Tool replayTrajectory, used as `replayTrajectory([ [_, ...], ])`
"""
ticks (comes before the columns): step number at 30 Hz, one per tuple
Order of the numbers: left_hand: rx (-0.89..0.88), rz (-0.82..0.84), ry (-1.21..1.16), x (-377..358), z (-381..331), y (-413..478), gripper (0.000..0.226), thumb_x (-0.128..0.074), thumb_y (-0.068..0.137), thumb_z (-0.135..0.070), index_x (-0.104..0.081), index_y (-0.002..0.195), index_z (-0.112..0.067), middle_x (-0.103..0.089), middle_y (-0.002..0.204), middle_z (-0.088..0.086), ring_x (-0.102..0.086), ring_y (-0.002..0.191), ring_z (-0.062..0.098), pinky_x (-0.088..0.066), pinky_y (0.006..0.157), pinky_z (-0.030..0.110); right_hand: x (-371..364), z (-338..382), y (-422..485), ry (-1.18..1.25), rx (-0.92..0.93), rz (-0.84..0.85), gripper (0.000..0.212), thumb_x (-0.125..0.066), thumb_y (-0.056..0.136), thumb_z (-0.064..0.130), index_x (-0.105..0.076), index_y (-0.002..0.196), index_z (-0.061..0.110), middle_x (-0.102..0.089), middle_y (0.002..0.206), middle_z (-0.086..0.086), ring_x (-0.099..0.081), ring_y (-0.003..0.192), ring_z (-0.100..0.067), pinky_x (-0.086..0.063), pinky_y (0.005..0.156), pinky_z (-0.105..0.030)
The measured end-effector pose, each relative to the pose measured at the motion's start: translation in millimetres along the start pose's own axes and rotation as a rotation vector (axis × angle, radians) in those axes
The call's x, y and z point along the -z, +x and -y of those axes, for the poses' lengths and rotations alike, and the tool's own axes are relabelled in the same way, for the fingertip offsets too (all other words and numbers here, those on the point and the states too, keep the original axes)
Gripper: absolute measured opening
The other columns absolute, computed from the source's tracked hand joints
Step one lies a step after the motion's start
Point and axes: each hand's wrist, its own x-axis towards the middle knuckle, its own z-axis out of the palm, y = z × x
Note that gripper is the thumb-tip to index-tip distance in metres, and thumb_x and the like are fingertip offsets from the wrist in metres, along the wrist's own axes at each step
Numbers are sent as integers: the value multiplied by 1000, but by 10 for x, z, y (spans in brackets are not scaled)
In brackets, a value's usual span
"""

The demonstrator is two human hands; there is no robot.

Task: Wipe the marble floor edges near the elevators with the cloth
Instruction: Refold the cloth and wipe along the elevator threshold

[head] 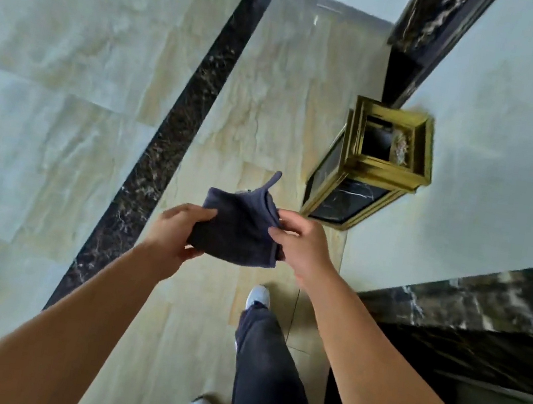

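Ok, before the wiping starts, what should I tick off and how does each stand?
1. Grip on the cloth: ok, left hand and right hand both hold it.
2. Fold of the cloth: not ok, one corner sticks up.
3. Contact with the floor: not ok, the cloth is in the air.
4. Way past the bin: cannot tell, it stands by the wall ahead.
5. Cleanness of the cloth: cannot tell.

The light is soft and even, rather cool, and the polished floor [53,63] shows a pale sheen in the upper left of the frame. The whole picture is a little blurred, and straight lines bend near the edges.
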Motion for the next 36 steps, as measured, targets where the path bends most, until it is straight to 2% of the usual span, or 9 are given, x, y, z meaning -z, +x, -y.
replayTrajectory([
  [3, 2, 20, -54, -162, -435, 340, 10, -69, 85, -14, -63, 80, -20, -65, 88, 2, -61, 82, 21, -48, 68, 32, 105, 413, 503, 32, 30, -69, 37, -68, 83, 0, -74, 87, 36, -76, 86, 11, -72, 84, -12, -60, 67, -34],
  [5, -11, 34, -54, -332, -732, 682, 22, -66, 84, -7, -56, 70, -21, -63, 75, 0, -60, 73, 21, -47, 63, 30, 208, 628, 937, 36, 39, -107, 41, -69, 83, 0, -72, 80, 40, -74, 79, 17, -71, 79, -6, -60, 65, -32],
  [11, -34, 67, 27, -920, -1660, 1549, 39, -66, 79, 3, -54, 51, -22, -63, 58, -3, -60, 60, 18, -47, 49, 25, 546, 1137, 2048, 38, -19, -186, 33, -71, 82, 2, -73, 110, 21, -75, 96, 2, -71, 94, -22, -60, 83, -43],
  [18, -70, 156, 111, -1562, -2789, 2585, 33, -70, 74, 3, -52, 58, -20, -59, 64, 2, -59, 56, 16, -46, 51, 26, 837, 1777, 3153, 165, -118, -227, 35, -69, 84, 0, -71, 114, 18, -74, 98, -3, -71, 92, -23, -61, 79, -47],
  [21, -53, 189, 153, -1811, -3217, 3231, 34, -70, 72, 4, -52, 56, -20, -56, 65, 3, -57, 56, 17, -42, 53, 28, 906, 2012, 3811, 208, -122, -269, 32, -67, 85, -2, -73, 107, 20, -72, 89, 2, -69, 80, -14, -60, 58, -31],
  [23, -44, 204, 187, -1997, -3484, 3687, 35, -70, 72, 4, -53, 53, -20, -55, 63, 4, -55, 56, 19, -39, 53, 29, 932, 2144, 4263, 215, -143, -288, 31, -67, 84, -2, -75, 97, 25, -73, 80, 7, -69, 75, -11, -57, 52, -25],
  [28, 1, 291, 345, -2711, -4357, 4914, 37, -69, 72, 8, -53, 52, -19, -50, 54, 1, -49, 48, 16, -35, 45, 23, 1051, 2462, 5472, 229, -245, -477, 36, -71, 79, 5, -71, 68, 39, -71, 68, 11, -69, 76, -18, -62, 70, -41],
  [32, 25, 405, 561, -3352, -4925, 5569, 41, -69, 74, 11, -51, 51, -18, -44, 47, 0, -39, 41, 13, -30, 39, 18, 1177, 2588, 6090, 364, -368, -607, 33, -71, 83, 5, -71, 74, 37, -74, 85, 4, -71, 83, -22, -62, 63, -36],
  [36, 26, 507, 812, -4278, -5186, 6277, 25, -70, 77, 9, -54, 71, -10, -59, 71, 12, -53, 59, 23, -39, 38, 18, 1469, 2548, 6646, 542, -461, -770, 33, -69, 85, 3, -72, 78, 35, -75, 80, 7, -73, 76, -16, -59, 53, -29],
])
